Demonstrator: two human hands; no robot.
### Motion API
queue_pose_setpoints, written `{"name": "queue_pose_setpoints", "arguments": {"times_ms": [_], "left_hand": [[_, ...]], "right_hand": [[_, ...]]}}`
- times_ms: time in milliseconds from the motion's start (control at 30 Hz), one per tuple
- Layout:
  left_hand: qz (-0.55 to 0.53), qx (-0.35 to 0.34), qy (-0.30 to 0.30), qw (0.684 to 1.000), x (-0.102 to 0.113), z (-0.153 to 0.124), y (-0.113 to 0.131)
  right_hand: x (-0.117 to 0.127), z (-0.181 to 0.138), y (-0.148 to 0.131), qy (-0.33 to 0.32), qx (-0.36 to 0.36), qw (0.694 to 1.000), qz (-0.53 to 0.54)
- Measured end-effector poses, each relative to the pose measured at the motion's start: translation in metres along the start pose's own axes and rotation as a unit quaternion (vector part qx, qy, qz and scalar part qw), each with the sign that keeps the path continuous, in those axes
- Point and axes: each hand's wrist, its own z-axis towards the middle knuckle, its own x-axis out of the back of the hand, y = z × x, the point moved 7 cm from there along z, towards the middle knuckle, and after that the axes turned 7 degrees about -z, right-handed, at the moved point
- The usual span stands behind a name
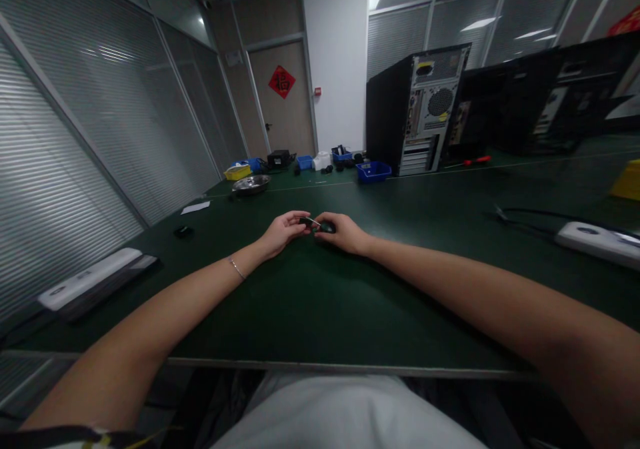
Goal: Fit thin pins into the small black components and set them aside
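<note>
Above the green tabletop, my two hands meet near the middle of the view. My right hand is closed around the dark, rounded handle of what looks like a small screwdriver; its thin bright shaft points left. My left hand pinches a small dark flat piece at the shaft's end. Fingers cover most of that piece, and its kind is too small to make out. Whether the shaft's tip touches it cannot be told.
A metal bowl, a white slip and a small black object lie to the left. Power strips flank both sides. Behind stand a blue bin, a computer tower and a red-handled tool.
</note>
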Motion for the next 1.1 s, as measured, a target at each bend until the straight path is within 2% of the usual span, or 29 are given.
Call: {"name": "queue_pose_setpoints", "arguments": {"times_ms": [200,367,567,800,1000,1100], "left_hand": [[-0.011,-0.003,0.01,1.0,0.003,0.002,-0.002],[0.003,-0.003,0.004,1.0,-0.001,0.001,-0.001],[-0.009,0.005,0.011,1.0,-0.001,-0.001,0.001],[-0.073,0.017,0.05,0.996,0.0,-0.001,0.001],[-0.106,0.017,0.041,0.993,-0.003,0.0,0.003],[-0.108,0.022,0.006,0.994,-0.012,-0.003,0.004]], "right_hand": [[0.001,0.003,0.019,0.046,-0.077,0.987,0.134],[0.002,0.004,0.022,0.069,-0.09,0.975,0.193],[0.006,0.003,0.019,0.079,-0.09,0.968,0.221],[0.009,0.001,0.01,0.079,-0.084,0.97,0.212],[0.01,0.001,0.008,0.073,-0.065,0.973,0.207],[0.01,0.001,0.008,0.073,-0.062,0.975,0.201]]}}
